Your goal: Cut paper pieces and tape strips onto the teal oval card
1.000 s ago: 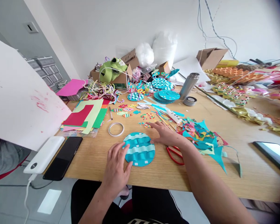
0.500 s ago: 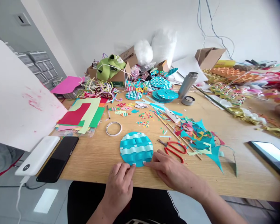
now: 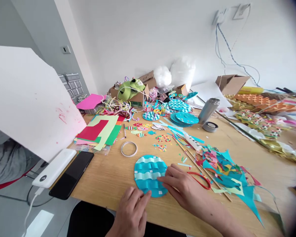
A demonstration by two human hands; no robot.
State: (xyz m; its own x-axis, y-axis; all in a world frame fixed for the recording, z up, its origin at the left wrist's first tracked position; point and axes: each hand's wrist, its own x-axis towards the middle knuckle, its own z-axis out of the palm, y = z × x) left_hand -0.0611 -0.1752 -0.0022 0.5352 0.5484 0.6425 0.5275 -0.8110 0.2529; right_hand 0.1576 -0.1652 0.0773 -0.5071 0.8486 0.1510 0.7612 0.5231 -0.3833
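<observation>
A round teal paper disc point(image 3: 148, 172) with pale wavy strips and small white squares lies flat near the table's front edge. My left hand point(image 3: 133, 210) rests at the disc's lower left rim, fingers stretched toward it and touching the edge. My right hand point(image 3: 181, 187) lies over the disc's right side, fingers extended and pressing on the paper. Neither hand holds anything. Red scissors point(image 3: 199, 179) lie just right of my right hand, partly hidden by it.
A tape ring point(image 3: 129, 148), a black phone point(image 3: 72, 174) and a white power bank point(image 3: 54, 167) lie to the left. Coloured paper sheets point(image 3: 98, 131), paper scraps point(image 3: 224, 164), stacked teal discs point(image 3: 184, 118), a metal flask point(image 3: 208, 110) and boxes crowd the wooden table point(image 3: 108, 181).
The view has tilted up and shifted. My right hand has moved from the disc's lower rim onto its right side. My left hand stays at the lower left rim.
</observation>
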